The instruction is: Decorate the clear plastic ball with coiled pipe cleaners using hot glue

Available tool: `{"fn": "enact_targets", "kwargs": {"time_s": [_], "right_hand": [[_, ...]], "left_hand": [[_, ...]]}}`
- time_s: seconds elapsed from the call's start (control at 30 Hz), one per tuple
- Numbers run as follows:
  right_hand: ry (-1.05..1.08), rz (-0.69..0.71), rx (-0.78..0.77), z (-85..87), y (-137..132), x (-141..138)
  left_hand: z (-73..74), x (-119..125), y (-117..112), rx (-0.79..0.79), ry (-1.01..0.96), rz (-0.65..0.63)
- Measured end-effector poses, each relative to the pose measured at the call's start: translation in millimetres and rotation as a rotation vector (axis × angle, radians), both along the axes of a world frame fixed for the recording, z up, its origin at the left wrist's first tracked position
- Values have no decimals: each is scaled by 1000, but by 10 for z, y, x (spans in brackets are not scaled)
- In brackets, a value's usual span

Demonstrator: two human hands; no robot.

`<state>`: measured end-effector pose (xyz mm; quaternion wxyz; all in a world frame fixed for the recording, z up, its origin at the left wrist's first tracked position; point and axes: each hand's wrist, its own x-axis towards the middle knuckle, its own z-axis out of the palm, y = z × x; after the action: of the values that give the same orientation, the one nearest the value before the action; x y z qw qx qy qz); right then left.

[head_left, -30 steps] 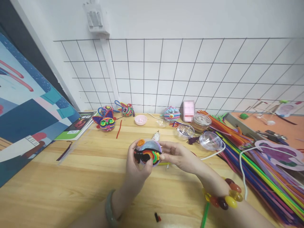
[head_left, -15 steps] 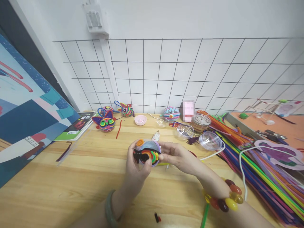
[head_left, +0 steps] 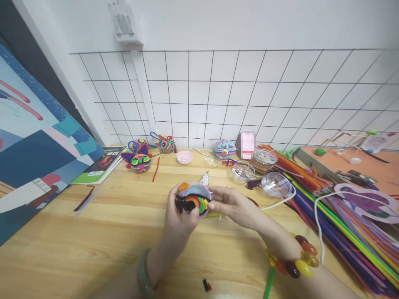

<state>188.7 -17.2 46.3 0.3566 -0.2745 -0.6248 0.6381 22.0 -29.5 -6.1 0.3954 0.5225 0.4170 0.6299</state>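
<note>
Between my two hands, above the table, is a round craft ball (head_left: 195,190) partly covered with coloured pipe cleaner strips. Black, rainbow-striped and light blue areas show on it, with an orange coil at its upper left. My left hand (head_left: 181,218) wraps around its left side, the thumb pressing on the front. At the right edge, my right hand (head_left: 229,205) grips the ball with thumb and fingertips. Just behind the ball lies a white speckled tool with a pointed tip (head_left: 204,178). Small black and red scraps (head_left: 206,285) lie nearer to me.
Finished colourful balls (head_left: 140,162) stand at the back left beside a magazine (head_left: 101,164). A pink dish (head_left: 184,157), clear plastic half-shells (head_left: 243,171) and a striped ball (head_left: 225,149) sit along the back. Bundles of pipe cleaners (head_left: 339,236) and a white cable (head_left: 316,216) spread over the right side.
</note>
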Motion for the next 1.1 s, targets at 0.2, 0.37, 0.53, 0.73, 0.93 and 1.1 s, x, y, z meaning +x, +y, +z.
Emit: {"fn": "enact_targets", "kwargs": {"time_s": [0.2, 0.37, 0.53, 0.73, 0.93, 1.1], "right_hand": [[-8, 4, -3, 5, -3, 4], [-17, -10, 1, 17, -14, -7], [-27, -24, -16, 33, -22, -16], [-31, -34, -5, 18, -24, -12], [-46, -52, -10, 23, -34, -36], [-64, -71, -1, 17, -41, -33]], "left_hand": [[14, 4, 15, -19, -11, -2], [-30, -28, 78, -51, -41, -22], [-29, -28, 102, -34, -77, -52], [18, 15, 72, -38, -101, -45], [25, 20, 67, -43, -100, -38], [4, 19, 84, -46, -108, -23]]}}
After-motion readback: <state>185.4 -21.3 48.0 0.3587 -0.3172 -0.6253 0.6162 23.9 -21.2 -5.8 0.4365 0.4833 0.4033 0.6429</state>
